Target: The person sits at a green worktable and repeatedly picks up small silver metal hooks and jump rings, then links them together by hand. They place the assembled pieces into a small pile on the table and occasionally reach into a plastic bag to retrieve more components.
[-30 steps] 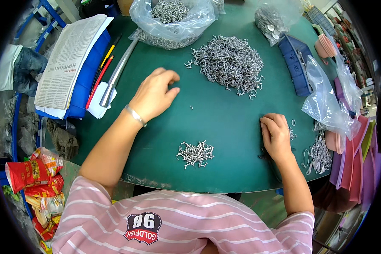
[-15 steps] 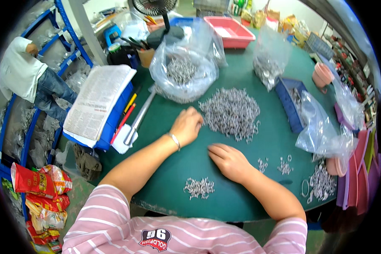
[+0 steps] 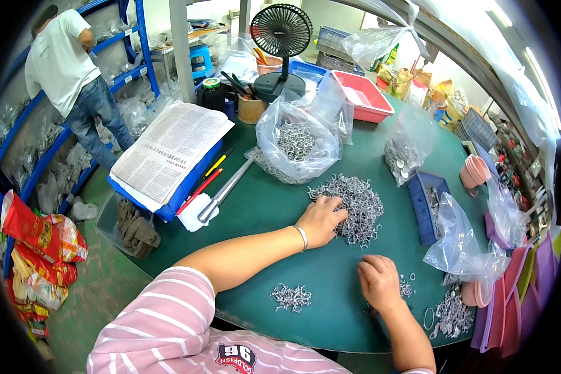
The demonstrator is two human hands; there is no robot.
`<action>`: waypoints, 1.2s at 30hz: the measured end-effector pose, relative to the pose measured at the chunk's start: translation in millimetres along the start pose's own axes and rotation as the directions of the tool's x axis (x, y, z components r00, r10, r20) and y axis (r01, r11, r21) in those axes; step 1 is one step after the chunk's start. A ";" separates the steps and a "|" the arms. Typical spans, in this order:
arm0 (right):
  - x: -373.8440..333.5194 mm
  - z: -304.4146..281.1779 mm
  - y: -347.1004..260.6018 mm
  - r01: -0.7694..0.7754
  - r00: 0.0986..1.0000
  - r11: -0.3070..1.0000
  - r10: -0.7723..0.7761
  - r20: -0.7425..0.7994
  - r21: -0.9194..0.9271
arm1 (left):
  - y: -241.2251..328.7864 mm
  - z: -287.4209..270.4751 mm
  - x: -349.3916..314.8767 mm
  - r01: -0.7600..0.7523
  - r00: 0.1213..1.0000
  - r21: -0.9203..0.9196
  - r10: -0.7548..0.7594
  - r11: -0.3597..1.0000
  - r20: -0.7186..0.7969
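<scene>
A large heap of small silvery metal pieces, seemingly hooks or clasps (image 3: 360, 209), lies mid-table. My left hand (image 3: 320, 222), with a bracelet at the wrist, rests against the heap's left edge, fingers bent and somewhat apart on the pieces. To the right and nearer me, my right hand (image 3: 378, 279) hovers low by the tabletop with its fingers curled in; what they hold, if anything, is hidden. Just beside it lies a small group of metal bits (image 3: 406, 288), partly covered by the hand. A separate little pile of silvery pieces (image 3: 290, 298) sits near the front edge.
Behind the heap stands an opened plastic bag of metal pieces (image 3: 296, 142). Blue bin (image 3: 425, 234), clear bag (image 3: 458, 240) and scattered parts (image 3: 453, 315) occupy the right. Newspaper (image 3: 171, 153), pens and a metal rod (image 3: 227, 190) lie left. A fan (image 3: 282, 31) and red tray (image 3: 380, 113) stand behind; someone (image 3: 68, 62) stands by shelves.
The view has tilted up and shifted. My left hand has moved right onto the heap's near-left edge. My right hand has moved right, away from the heap, toward the small group of bits.
</scene>
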State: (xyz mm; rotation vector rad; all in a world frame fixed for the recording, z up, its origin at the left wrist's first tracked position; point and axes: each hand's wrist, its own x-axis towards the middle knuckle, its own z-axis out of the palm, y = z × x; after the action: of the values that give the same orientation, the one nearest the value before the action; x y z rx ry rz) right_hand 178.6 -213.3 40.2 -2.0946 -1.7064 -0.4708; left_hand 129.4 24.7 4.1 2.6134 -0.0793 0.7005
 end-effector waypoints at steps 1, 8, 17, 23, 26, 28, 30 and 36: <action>9.4 6.8 -8.0 0.016 1.000 1.000 -0.015 -0.021 0.025 | -2.8 -0.5 -4.6 -0.016 1.000 0.023 0.016 1.000 0.002; 48.1 56.4 -39.3 -0.149 0.988 0.972 0.153 -0.008 0.179 | -7.7 -26.0 -33.6 0.004 0.996 0.015 -0.005 1.000 0.088; 50.1 73.0 -43.9 -0.244 0.966 0.922 0.259 -0.012 0.301 | -30.2 -26.1 -44.9 -0.009 0.999 -0.072 0.006 0.997 -0.041; 44.8 66.1 -45.7 -0.306 0.935 0.843 0.355 -0.030 0.443 | -24.6 -42.8 -59.4 0.211 0.971 -0.175 -0.228 0.962 -0.079; 44.7 66.6 -45.0 -0.274 0.953 0.816 0.300 0.033 0.509 | -19.2 -39.7 -68.0 -0.002 0.997 -0.011 0.001 1.000 -0.075; 44.8 66.0 -41.0 -0.343 0.930 0.757 0.357 0.088 0.556 | -23.3 -39.0 -69.4 0.140 0.989 -0.181 -0.148 0.974 -0.030; 44.8 63.3 -39.6 -0.379 0.919 0.821 0.390 0.067 0.426 | -19.4 -40.9 -67.6 0.240 0.956 -0.252 -0.274 0.937 -0.107; 44.8 69.9 -35.7 -0.385 0.904 0.720 0.421 0.077 0.577 | -10.5 -43.8 -74.1 -0.050 0.996 -0.133 0.040 0.990 -0.079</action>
State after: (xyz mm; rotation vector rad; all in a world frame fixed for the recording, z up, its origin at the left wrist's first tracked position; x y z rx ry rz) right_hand 153.3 -133.9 5.2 -1.8683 -1.0995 0.1233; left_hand 46.2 48.5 -2.1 2.4603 -0.1576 0.7823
